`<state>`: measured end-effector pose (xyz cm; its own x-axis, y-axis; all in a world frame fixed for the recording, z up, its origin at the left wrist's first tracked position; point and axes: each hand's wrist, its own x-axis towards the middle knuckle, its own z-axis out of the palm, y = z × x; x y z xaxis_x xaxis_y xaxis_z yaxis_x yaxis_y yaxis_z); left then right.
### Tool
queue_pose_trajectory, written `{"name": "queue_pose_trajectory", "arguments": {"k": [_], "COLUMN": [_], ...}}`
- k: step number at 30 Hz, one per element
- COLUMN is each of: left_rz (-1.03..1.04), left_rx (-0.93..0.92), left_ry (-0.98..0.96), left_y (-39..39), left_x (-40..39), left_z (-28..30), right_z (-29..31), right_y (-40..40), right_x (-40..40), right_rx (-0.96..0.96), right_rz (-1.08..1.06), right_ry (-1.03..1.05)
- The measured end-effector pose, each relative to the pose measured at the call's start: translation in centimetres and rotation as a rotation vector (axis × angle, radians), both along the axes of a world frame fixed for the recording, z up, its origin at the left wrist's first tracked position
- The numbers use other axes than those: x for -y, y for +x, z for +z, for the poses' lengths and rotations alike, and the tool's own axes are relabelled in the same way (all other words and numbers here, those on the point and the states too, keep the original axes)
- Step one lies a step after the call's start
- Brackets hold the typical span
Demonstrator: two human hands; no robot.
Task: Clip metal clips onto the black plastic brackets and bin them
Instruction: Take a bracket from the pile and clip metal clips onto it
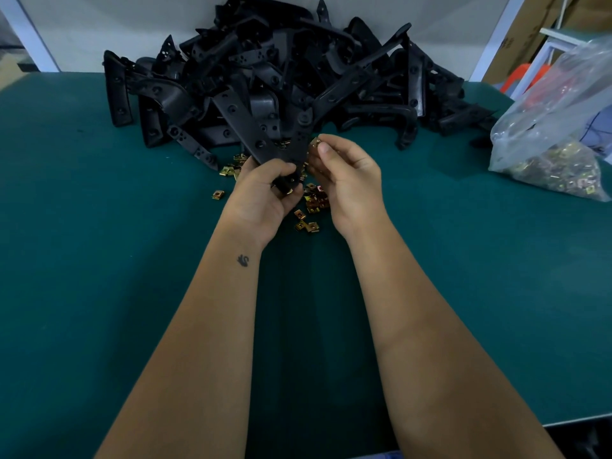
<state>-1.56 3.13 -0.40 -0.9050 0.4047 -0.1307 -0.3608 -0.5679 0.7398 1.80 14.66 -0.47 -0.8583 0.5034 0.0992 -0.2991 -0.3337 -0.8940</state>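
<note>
Over the green table (pixel 99 260), your left hand (pixel 261 197) grips the black bracket (pixel 265 140) by its near end; your right hand (pixel 347 180) pinches a metal clip (pixel 314 143) beside its edge: square it, then push home

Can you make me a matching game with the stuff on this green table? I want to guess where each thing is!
Things:
1. held bracket
2. pinched clip
3. loose clips
4. plastic bag

Places:
A. far right of the table
B. in the left hand
C. in the fingers of the right hand
D. on the table under the hands

Pairs: 1-B, 2-C, 3-D, 4-A
</note>
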Motion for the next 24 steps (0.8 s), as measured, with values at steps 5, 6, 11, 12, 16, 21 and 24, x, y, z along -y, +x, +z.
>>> {"name": "queue_pose_trajectory", "arguments": {"k": [5,6,11,12,16,21,24], "left_rz": [-0.023,-0.024,-0.022,-0.021,-0.014,-0.011,0.001], "left_rx": [-0.012,-0.017,-0.051,-0.057,-0.063,-0.072,-0.057], "left_ry": [-0.016,-0.021,-0.046,-0.057,-0.086,-0.103,-0.105], "left_y": [-0.01,-0.02,-0.13,-0.16,-0.24,-0.24,-0.25], "left_x": [-0.02,-0.04,-0.04,-0.05,-0.11,-0.16,-0.25], "left_z": [-0.11,-0.14,-0.26,-0.29,-0.39,-0.45,-0.37], "right_z": [0.00,0.04,0.31,0.32,0.38,0.37,0.39], "right_y": [-0.04,-0.04,0.07,0.10,0.17,0.17,0.17], "right_x": [-0.12,-0.15,-0.13,-0.13,-0.15,-0.08,-0.12], "right_rx": [0.012,0.017,0.020,0.019,0.034,0.049,0.031], "right_rz": [0.004,0.003,0.009,0.008,0.003,0.006,0.027], "right_ry": [-0.015,-0.019,-0.037,-0.041,-0.033,-0.018,-0.071]}}
